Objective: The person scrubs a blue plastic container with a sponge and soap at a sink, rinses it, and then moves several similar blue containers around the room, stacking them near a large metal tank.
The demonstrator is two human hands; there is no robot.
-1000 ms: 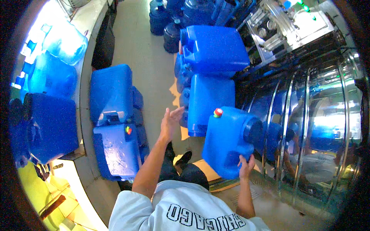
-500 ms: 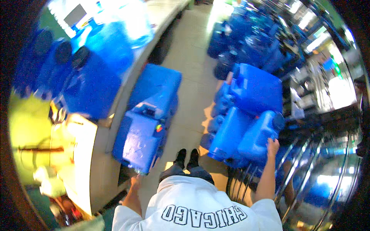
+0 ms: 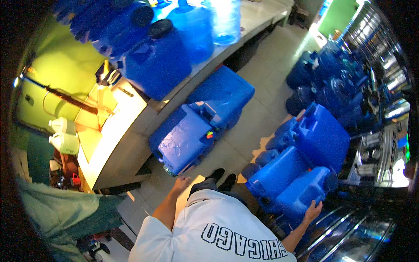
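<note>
My right hand (image 3: 312, 210) is closed at the edge of a light-blue jerrycan (image 3: 297, 196), just below its dark cap (image 3: 330, 181). This jerrycan lies tilted against another blue jerrycan (image 3: 277, 172), in a cluster on my right. My left hand (image 3: 181, 184) hangs low with loose fingers and nothing visible in it. It is nearest to the front end of a blue jerrycan (image 3: 181, 139) on my left, with a small gap between them. That container's top looks wet, and a red and yellow spot shows near its corner. A second blue jerrycan (image 3: 227, 89) stands behind it.
A long pale counter (image 3: 150, 120) on the left carries blue containers (image 3: 159, 65) and a clear blue bottle (image 3: 226, 26). Many round water bottles (image 3: 334, 94) stand at the far right. Metal bars (image 3: 336, 227) lie near my right arm. A tiled floor (image 3: 257, 96) runs between.
The view has turned, so the containers sit farther right in the picture. My right hand stays at the same jerrycan. My left hand remains near the left jerrycan's front end.
</note>
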